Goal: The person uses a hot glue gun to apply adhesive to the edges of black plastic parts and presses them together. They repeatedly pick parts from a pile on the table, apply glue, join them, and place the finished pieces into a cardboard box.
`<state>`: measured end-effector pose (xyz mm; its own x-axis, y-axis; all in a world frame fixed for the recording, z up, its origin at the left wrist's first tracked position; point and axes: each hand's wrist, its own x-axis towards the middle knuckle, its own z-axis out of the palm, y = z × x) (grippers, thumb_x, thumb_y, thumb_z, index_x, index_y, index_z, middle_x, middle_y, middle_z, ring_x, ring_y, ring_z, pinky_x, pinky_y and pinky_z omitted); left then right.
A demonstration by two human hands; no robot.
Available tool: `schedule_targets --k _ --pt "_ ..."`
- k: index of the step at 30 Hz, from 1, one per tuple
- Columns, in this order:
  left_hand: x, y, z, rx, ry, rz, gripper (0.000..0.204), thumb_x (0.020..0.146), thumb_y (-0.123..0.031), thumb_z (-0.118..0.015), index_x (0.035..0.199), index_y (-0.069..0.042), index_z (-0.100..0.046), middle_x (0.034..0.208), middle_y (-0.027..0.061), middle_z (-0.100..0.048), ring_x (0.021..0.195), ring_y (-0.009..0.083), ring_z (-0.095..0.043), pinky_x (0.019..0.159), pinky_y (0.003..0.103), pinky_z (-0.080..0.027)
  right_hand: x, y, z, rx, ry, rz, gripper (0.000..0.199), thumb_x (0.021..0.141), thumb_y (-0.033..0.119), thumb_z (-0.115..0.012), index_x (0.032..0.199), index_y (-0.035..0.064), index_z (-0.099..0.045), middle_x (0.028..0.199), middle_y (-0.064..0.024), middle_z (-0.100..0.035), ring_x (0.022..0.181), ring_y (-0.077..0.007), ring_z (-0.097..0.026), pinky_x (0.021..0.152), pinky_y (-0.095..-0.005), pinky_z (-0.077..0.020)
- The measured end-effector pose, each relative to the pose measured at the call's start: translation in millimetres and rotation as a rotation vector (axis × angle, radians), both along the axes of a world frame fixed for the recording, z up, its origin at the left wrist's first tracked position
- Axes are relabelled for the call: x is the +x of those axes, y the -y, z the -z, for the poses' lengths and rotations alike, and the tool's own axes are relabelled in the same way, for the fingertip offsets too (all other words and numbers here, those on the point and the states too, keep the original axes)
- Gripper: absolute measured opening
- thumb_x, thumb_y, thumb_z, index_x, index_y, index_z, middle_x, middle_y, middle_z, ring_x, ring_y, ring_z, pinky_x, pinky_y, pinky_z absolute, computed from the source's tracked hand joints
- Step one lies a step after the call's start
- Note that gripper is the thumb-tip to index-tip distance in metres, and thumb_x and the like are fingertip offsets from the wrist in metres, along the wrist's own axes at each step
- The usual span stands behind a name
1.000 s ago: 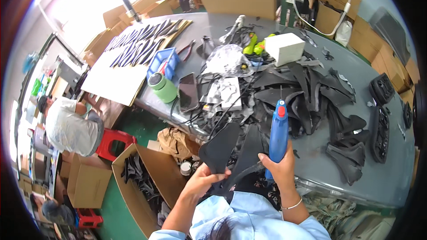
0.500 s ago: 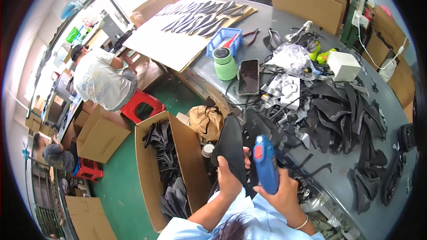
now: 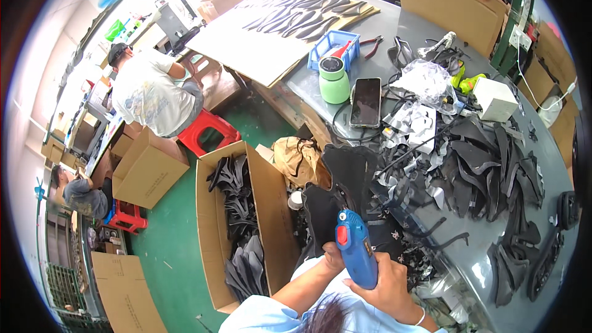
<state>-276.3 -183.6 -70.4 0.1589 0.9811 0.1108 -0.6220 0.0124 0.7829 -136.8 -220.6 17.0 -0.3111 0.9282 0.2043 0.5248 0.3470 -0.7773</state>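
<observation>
My right hand (image 3: 390, 285) is wrapped round a blue handheld power tool (image 3: 359, 254) with a red button. The tool's working end points away from me and is hidden against a dark, flat, curved piece (image 3: 319, 209). My left hand (image 3: 333, 259) grips the near end of this black piece, its fingers mostly hidden behind it. A second dark part of similar material (image 3: 348, 169) spreads beyond the tool; whether the two are joined, I cannot tell. To the left, an open cardboard box (image 3: 271, 222) contains many black curved pieces (image 3: 237, 200).
The metal table (image 3: 481, 265) holds a heap of black pieces (image 3: 475, 166), a phone (image 3: 366, 102), a green bottle (image 3: 333, 83), a blue basket (image 3: 345, 61), pliers (image 3: 374, 46) and a white box (image 3: 495, 100). A person (image 3: 154, 89) sits on a red stool (image 3: 209, 132).
The black piece has tilted and sunk lower, and the tool has come left and down against it. My left hand has moved nearer the tool. The whole view has shifted slightly.
</observation>
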Motion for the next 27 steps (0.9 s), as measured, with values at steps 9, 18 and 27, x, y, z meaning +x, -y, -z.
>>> schedule_targets --k 9,18,27 --pt "0 -2 15 0.026 -0.067 -0.044 0.086 0.078 -0.072 -0.04 0.131 -0.004 -0.039 0.118 0.0078 -0.05 0.107 0.0195 -0.049 0.094 0.034 -0.039 0 3 -7 -0.007 -0.006 -0.01 0.066 0.061 0.039 -0.084 0.096 -0.0037 -0.048 0.068 -0.0149 -0.059 0.057 -0.0299 -0.062 0.054 -0.0377 -0.0501" --pt "-24 -8 54 0.219 -0.441 -0.26 0.073 0.087 -0.063 -0.036 0.123 0.0 -0.046 0.109 0.0143 -0.056 0.1 0.0251 -0.054 0.088 0.039 -0.043 2 -4 -9 0.16 0.018 -0.02 0.063 0.06 0.036 -0.085 0.095 -0.002 -0.047 0.064 -0.0107 -0.054 0.052 -0.0258 -0.056 0.049 -0.0358 -0.0455" --pt "-30 -11 7 0.312 -0.401 -0.148 0.074 0.089 -0.062 -0.042 0.107 0.009 -0.054 0.086 0.0138 -0.058 0.069 0.016 -0.057 0.06 0.028 -0.046 23 -40 -11 0.02 -0.24 0.227 0.058 0.063 0.025 -0.084 0.1 0.0009 -0.046 0.071 -0.0125 -0.061 0.059 -0.0278 -0.063 0.056 -0.0349 -0.0502"
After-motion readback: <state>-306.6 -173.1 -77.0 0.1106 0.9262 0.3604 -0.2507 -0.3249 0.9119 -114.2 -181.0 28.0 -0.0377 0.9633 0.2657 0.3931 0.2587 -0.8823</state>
